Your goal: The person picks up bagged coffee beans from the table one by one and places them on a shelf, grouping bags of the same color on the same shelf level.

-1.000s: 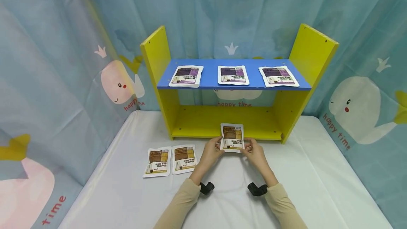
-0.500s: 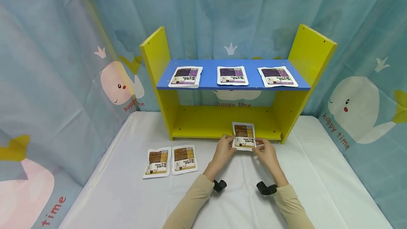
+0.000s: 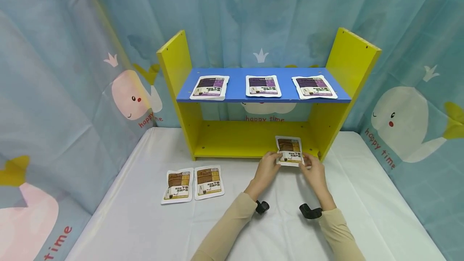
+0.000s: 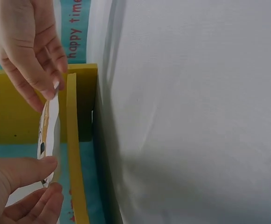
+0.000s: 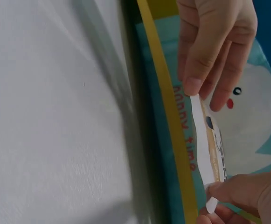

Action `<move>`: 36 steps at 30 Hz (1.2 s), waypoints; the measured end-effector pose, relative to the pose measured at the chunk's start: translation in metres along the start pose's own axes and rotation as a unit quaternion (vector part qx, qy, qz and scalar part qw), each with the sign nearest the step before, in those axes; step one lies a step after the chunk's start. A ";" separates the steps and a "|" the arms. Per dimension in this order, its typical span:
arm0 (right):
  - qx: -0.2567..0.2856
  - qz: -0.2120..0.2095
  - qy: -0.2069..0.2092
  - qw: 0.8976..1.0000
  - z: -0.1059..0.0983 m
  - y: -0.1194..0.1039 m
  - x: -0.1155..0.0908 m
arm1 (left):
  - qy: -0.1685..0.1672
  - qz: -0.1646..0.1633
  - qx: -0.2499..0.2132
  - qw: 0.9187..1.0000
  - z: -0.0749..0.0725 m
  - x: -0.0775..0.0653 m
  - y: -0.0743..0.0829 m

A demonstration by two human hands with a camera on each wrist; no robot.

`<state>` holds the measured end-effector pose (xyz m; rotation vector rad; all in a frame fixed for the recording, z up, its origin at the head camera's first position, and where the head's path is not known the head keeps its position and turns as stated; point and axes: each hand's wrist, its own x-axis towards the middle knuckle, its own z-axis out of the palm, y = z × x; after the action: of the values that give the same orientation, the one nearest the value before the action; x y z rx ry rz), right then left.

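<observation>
A white foil pouch with a brown and yellow label is held up at the front right of the yellow lower shelf. My left hand pinches its left edge between thumb and fingers. On the opposite edge, my right hand has the same thumb-and-finger grip. Both wrist views show the pouch nearly edge-on; in the left wrist view my left thumb presses one end. Two similar brown-labelled pouches, one on the left and one beside it, lie flat on the white table.
Three purple-labelled pouches lie spaced along the blue upper shelf: left, middle and right. Yellow side panels, left and right, bound the rack. A patterned curtain hangs behind it.
Both hands have carried the brown-labelled pouch to the right and slightly farther forward, over the lower shelf's front edge. The pouches on the table and upper shelf have stayed put.
</observation>
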<state>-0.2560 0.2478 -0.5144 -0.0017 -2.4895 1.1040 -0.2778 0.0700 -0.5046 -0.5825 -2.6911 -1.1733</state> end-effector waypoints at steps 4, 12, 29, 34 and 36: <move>-0.016 -0.006 0.017 1.000 -0.003 0.006 0.002 | -0.003 0.021 0.013 1.000 0.008 0.007 0.005; -0.034 -0.012 0.041 0.998 -0.007 0.015 0.009 | -0.012 0.046 0.055 0.997 0.019 0.018 0.009; -0.099 0.010 -0.011 0.995 -0.007 0.016 0.023 | -0.046 0.093 0.184 0.977 0.020 0.038 0.014; -0.111 -0.025 0.026 0.993 -0.003 0.013 0.017 | -0.035 0.114 0.166 0.979 0.018 0.031 0.008; -0.106 -0.040 0.045 0.993 0.000 0.011 0.014 | -0.028 0.116 0.151 0.981 0.017 0.028 0.005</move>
<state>-0.2705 0.2576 -0.5176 -0.0137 -2.4896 0.7865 -0.3006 0.0937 -0.5047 -0.8578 -2.6801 -0.6850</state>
